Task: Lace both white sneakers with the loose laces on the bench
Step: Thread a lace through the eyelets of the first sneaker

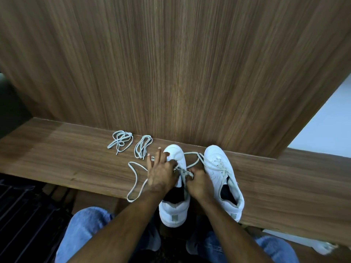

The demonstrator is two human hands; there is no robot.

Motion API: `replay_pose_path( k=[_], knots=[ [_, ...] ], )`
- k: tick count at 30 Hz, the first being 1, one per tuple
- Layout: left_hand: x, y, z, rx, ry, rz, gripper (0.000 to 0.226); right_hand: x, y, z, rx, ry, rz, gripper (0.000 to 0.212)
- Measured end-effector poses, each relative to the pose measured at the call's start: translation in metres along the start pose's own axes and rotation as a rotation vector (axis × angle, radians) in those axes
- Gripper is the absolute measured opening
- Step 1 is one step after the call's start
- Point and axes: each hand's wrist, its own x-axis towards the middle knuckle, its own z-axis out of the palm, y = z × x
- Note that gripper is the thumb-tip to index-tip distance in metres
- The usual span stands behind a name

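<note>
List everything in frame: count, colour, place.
Sneakers: 2, white, side by side on the bench, toes to the wall; left sneaker being laced, right sneaker already carries a lace.
Lace in work: 1, pale grey, runs from the left sneaker and loops over the bench edge on its left.
Spare laces: 2 bundles, pale grey, on the bench by the wall; far bundle, near bundle.
Bench: 1, brown wood.
Wall panel: 1, brown wood grain, behind the bench.
Jeans: blue, at the bottom edge.
Left hand: on the left sneaker, fingers spread, thumb side at the lace.
Right hand: pinches the lace at the left sneaker.
</note>
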Motion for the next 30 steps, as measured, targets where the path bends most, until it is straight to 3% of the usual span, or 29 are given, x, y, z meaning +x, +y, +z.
replay_pose_path(
  k=[6,8,12,21,23,25,28,30],
  knots=[
    [0.007,-0.003,-0.008,0.098,0.115,0.088,0.03,0.0,-0.001,-0.001,-0.013,0.003,-0.002,0.023],
    [0.014,-0.006,-0.014,-0.087,0.224,-0.04,0.027,0.0,-0.001,-0.001,-0.003,0.008,0.001,0.023],
    [0.028,-0.013,-0.037,-0.614,0.472,-0.466,0.013,-0.001,0.0,-0.001,-0.009,-0.009,0.017,0.022],
    [0.041,-0.043,-0.042,-1.089,0.744,-0.848,0.005,0.0,0.001,0.0,-0.019,-0.012,0.017,0.014],
    [0.044,-0.048,-0.047,-1.046,0.715,-0.815,0.005,0.001,0.001,0.0,-0.022,-0.016,0.024,0.016],
    [0.044,-0.049,-0.047,-0.949,0.584,-0.72,0.004,0.001,0.001,0.0,-0.015,-0.014,0.016,0.018],
    [0.034,-0.045,-0.039,-0.769,0.37,-0.605,0.033,0.0,0.0,0.0,-0.01,-0.01,0.008,0.018],
    [0.021,-0.042,-0.029,-0.709,0.303,-0.486,0.037,-0.001,0.0,0.0,-0.024,-0.011,0.006,0.017]
  ],
)
